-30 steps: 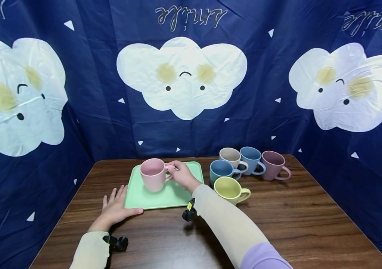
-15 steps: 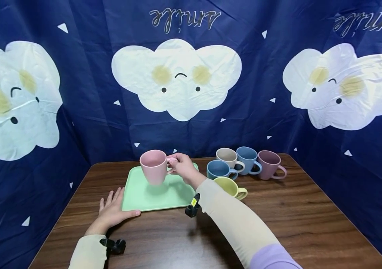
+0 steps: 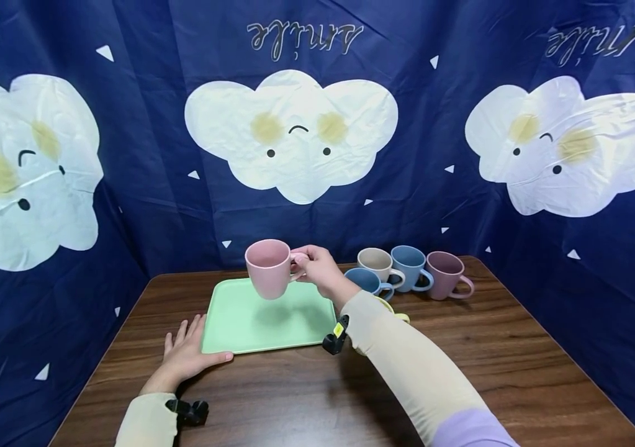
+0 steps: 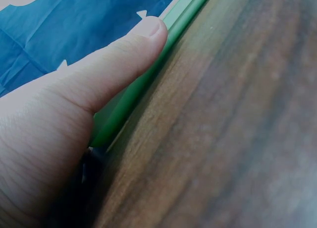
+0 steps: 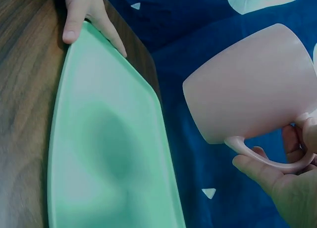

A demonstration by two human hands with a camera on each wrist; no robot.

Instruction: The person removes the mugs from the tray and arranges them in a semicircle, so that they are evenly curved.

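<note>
A: Fig. item 1, pink mug (image 3: 269, 268)?
B: Upright, in the air above green tray (image 3: 250, 326), clear of it. R hand (image 3: 319, 270) pinches its handle at 3 o'clock.

A: L hand (image 3: 185, 354)?
B: Flat on wood table (image 3: 462, 372), fingers straight, thumb along tray's near edge at 7 o'clock.

A: Surroundings?
B: Mugs grouped at 3 o'clock of tray: two blue (image 3: 409, 261), beige (image 3: 375, 261), mauve (image 3: 444, 270), yellow partly behind forearm. Cloud-print curtain (image 3: 295, 130) at 12.

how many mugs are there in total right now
6: a pink mug held above the green tray by the right hand; cream, two blue, mauve, and a mostly hidden yellow on the table.
</note>
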